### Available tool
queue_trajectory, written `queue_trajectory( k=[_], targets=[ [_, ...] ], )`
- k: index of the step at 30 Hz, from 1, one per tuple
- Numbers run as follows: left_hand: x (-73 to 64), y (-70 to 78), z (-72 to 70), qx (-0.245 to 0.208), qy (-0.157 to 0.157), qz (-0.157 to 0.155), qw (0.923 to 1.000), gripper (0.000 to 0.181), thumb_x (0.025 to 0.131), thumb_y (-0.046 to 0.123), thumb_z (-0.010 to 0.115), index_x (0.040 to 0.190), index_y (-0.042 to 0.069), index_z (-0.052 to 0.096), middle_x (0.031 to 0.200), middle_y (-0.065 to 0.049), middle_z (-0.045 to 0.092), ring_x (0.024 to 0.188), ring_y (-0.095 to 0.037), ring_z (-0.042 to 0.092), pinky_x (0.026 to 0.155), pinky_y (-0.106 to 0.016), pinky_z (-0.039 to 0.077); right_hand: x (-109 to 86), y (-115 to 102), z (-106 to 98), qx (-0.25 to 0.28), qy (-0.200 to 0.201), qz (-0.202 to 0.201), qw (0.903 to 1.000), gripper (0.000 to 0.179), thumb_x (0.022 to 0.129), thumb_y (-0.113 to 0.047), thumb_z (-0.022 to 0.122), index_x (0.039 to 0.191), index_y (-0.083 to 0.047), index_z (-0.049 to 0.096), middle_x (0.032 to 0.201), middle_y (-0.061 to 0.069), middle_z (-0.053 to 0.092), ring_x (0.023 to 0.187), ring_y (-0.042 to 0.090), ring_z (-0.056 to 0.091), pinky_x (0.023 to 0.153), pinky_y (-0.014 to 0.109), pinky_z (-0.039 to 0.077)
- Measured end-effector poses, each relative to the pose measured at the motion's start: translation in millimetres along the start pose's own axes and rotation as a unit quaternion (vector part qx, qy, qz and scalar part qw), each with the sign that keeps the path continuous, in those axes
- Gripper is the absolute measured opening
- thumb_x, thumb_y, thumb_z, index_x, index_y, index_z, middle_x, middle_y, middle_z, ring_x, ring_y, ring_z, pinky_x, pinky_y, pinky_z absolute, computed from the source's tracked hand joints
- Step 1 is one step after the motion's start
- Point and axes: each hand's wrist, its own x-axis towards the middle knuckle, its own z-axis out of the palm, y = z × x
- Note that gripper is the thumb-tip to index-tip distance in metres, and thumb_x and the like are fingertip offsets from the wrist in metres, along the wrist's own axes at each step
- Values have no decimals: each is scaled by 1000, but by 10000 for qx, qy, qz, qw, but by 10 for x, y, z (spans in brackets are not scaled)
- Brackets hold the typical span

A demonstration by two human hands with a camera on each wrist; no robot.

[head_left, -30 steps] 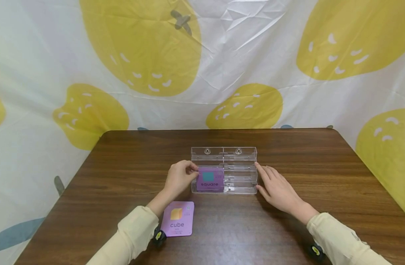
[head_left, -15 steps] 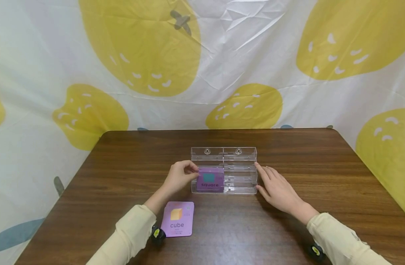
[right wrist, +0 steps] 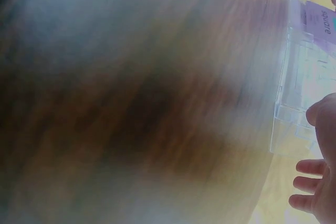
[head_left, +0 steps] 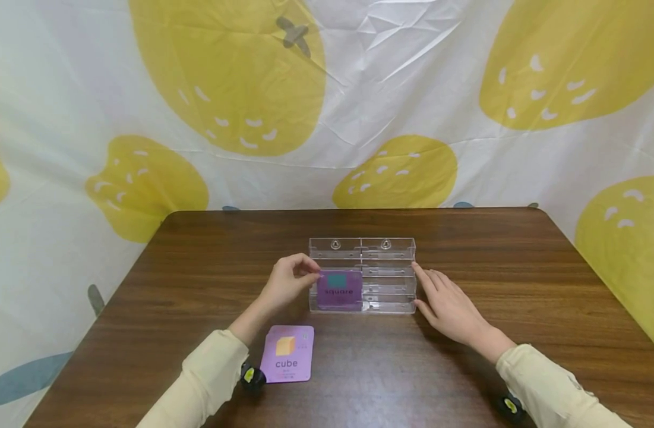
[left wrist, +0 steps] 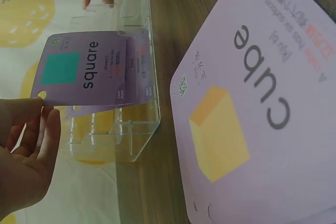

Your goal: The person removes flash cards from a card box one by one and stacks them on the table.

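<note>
My left hand (head_left: 289, 282) pinches the corner of a purple card (left wrist: 79, 69) printed "square" with a teal square. Its lower edge sits in the front left part of a clear tiered holder (head_left: 388, 306), and in the left wrist view another purple card (left wrist: 139, 66) shows behind it. Against the holder's right side rests my right hand (head_left: 455, 306), fingers mostly straight, thumb near the front corner. A purple "cube" card (head_left: 287, 353) lies flat on the table, to the right of my left forearm.
The holder stands on a brown wood-grain table (head_left: 412, 368), its compartments in two columns. Behind the table hangs a white cloth (head_left: 273, 184) with yellow fruit prints. A black wrist device (head_left: 253, 377) sits by the cube card's lower left corner.
The square card's face has tilted, so its print looks flatter and darker in the head view. My left hand and forearm have shifted slightly left; the right hand has stayed put.
</note>
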Motion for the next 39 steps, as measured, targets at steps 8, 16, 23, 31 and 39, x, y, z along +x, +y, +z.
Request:
queue_trajectory(
  k=[8, 16, 23, 31, 39],
  targets=[
    [-6, -11, -31, -122, 189, 171, 9996, 9, 78, -9, 62, 86, -9, 61, 86, -21, 64, 75, -25, 61, 62, -17, 47, -7, 0, -1, 13, -59, 54, 10000, 71, 83, -19, 63, 138, 4, 26, 116, 27, 51, 110, 41, 47, 94, 50, 38],
    [19, -211, -73, -191, 385, 287, 9987, 10, 78, -5, 65, 87, -6, 62, 85, -17, 65, 72, -17, 61, 64, -21, 51, 1, -6, -12, 28, -117, 81, 9999, 70, 83, -19, 63, 138, 4, 26, 117, 27, 51, 110, 41, 47, 94, 51, 38],
    [-59, -82, -140, -341, 420, 96, 9985, 10, 78, -9, 63, 88, -10, 60, 86, -22, 63, 76, -28, 61, 63, -23, 52, 1, -7, -18, 25, -137, 77, 9999, 70, 83, -19, 63, 138, 4, 26, 118, 27, 51, 111, 40, 47, 95, 50, 38],
    [-126, -253, -182, -571, 305, -455, 9969, 13, 79, -5, 64, 91, -9, 60, 88, -18, 64, 76, -20, 62, 68, -35, 55, 4, -9, -27, 7, -176, 89, 9998, 70, 84, -19, 63, 138, 4, 26, 117, 27, 51, 110, 40, 47, 94, 50, 38],
    [-264, -304, -237, -689, 270, -858, 9936, 15, 80, -4, 63, 94, -9, 59, 89, -17, 65, 76, -19, 63, 67, -32, 54, 5, -4, -25, -1, -160, 68, 9998, 70, 84, -20, 63, 138, 4, 26, 117, 27, 51, 110, 40, 47, 95, 50, 38]
  ],
)
